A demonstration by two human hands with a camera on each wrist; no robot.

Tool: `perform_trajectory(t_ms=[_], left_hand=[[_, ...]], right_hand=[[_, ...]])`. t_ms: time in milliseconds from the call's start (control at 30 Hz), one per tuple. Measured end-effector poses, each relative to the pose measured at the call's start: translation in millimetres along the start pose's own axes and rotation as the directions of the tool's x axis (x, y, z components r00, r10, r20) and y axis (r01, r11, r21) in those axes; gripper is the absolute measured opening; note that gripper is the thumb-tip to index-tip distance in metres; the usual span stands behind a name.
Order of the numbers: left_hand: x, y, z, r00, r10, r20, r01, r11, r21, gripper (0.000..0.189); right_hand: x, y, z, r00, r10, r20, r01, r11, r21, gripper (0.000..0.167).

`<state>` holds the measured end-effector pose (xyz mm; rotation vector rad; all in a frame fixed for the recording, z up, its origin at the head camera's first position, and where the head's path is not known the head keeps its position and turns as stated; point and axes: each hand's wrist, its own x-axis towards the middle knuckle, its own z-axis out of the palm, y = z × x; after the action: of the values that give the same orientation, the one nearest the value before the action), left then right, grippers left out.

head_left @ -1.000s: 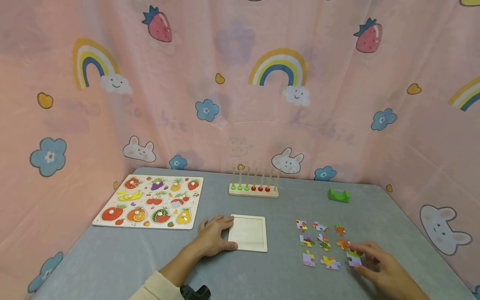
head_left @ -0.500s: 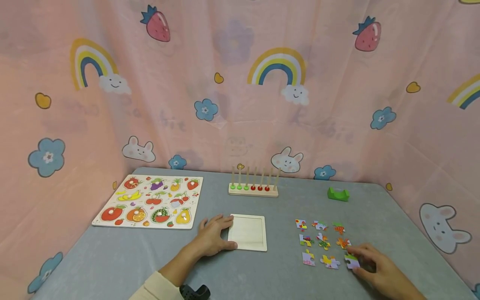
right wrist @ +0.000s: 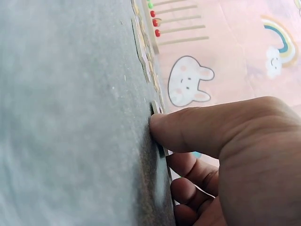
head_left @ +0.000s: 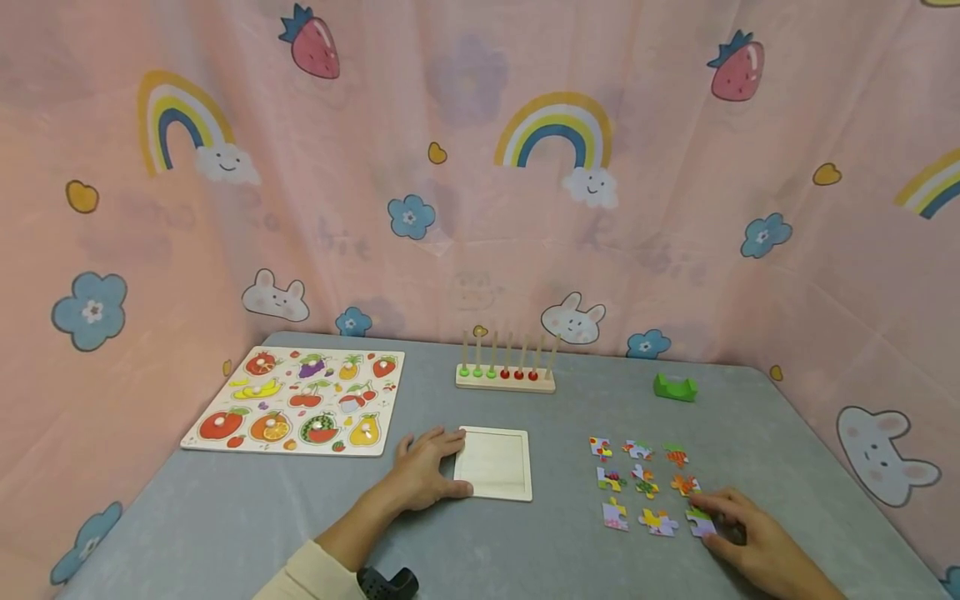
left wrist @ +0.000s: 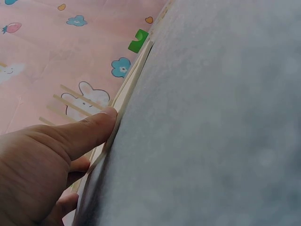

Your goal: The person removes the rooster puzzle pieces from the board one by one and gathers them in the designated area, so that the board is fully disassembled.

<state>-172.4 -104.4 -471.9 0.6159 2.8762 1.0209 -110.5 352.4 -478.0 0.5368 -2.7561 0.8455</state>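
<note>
My left hand [head_left: 422, 473] holds the left side of a small square wooden puzzle tray [head_left: 497, 463], with thumb and fingers spread along that edge. In the left wrist view the thumb lies at the edge of the thin tray [left wrist: 126, 94]. On the right, my right hand [head_left: 761, 537] pinches a green-and-lilac puzzle piece [head_left: 701, 523] between thumb and fingers, low at the cloth. The right wrist view shows the thumb against that piece's edge [right wrist: 156, 107]. Several other colourful jigsaw pieces [head_left: 645, 482] lie in rows to its left and behind it.
A fruit peg puzzle board [head_left: 296, 402] lies at the back left of the grey table [head_left: 570, 558]. Behind the tray stands a wooden bead rack [head_left: 505, 381] with green and red beads on upright pegs. A green block [head_left: 675, 387] sits at the back right, before the pink curtain [head_left: 360, 108].
My right hand has shifted slightly left and toward me with the puzzle piece, into line with the front row. The left hand stays on the tray.
</note>
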Motion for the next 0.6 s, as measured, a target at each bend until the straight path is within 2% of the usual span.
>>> perform_trajectory(t_ms=[267,600], left_hand=[[-0.1,-0.5,0.4,1.000,0.008,-0.002,-0.008,1.000,0.000,0.070],[0.6,-1.1,1.2,1.000,0.006,0.004,-0.006,1.000,0.002,0.071]], right_hand=[[-1.8,2.7,1.1,0.999,-0.041,-0.027,0.042,0.999,0.018,0.038],[-2.6,5.1,-0.3,0.999,-0.025,-0.020,0.026,0.999,0.044,0.040]])
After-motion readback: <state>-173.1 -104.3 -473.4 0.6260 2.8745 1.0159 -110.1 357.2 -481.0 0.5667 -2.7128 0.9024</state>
